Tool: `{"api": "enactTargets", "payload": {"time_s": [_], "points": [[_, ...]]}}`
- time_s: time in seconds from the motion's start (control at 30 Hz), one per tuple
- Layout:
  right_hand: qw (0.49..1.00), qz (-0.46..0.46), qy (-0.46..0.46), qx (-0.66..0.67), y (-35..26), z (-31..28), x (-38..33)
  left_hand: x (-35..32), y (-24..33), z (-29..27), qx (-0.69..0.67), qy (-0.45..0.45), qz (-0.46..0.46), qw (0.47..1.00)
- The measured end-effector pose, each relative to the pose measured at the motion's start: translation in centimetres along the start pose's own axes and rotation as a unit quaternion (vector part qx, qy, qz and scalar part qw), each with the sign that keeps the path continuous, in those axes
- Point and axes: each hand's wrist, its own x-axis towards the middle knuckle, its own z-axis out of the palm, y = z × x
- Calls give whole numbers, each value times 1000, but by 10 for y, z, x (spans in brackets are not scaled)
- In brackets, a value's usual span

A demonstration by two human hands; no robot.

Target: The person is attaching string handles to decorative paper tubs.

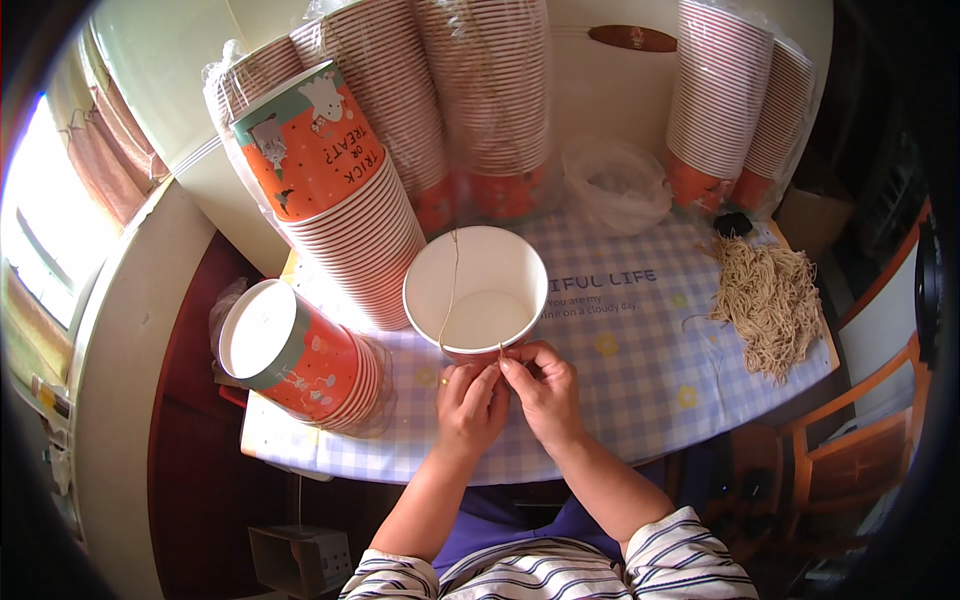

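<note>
A white-lined paper bucket (pixel 512 270) stands at the table's near middle, its open mouth facing up. A thin beige cord (pixel 454 290) hangs over its far rim and runs across the mouth to the near rim. At the near side, my left hand (pixel 470 402) is closed, fingertips pressed together against the bucket's outer wall. My right hand (pixel 543 392) pinches a cord end just at the near rim, thumb against forefinger. The two sets of fingertips almost meet; what lies between them is partly hidden.
Left of the bucket lean a tall stack of orange paper buckets (pixel 350 235) and a shorter stack (pixel 318 365). Bagged bucket stacks (pixel 490 90) line the back, more (pixel 720 90) at back right. A beige cord pile (pixel 765 305) lies on the checked tablecloth (pixel 620 390), near a clear plastic bag (pixel 617 190).
</note>
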Motion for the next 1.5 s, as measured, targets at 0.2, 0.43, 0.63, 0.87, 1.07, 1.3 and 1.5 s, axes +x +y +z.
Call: {"api": "enactTargets", "payload": {"time_s": [0.2,0.43,0.63,0.87,1.07,1.3,1.5], "points": [[999,25,21,-11,-7,5,3,2,2,-3,4,-11,10,1000],[999,11,30,9,-4,10,6,3,1,-2,4,0,20,1000],[999,1,45,-22,-8,13,6,4,1,-3,7,1,28,1000],[999,-2,54,8,-6,13,8,3,3,-4,6,-6,33,999],[998,5,56,9,-9,15,8,5,3,-5,12,3,38,999],[998,20,53,33,-5,13,9,4,4,-4,12,1,43,999],[998,-9,51,35,-19,-5,16,-1,3,-11,-16,32,18,999]]}}
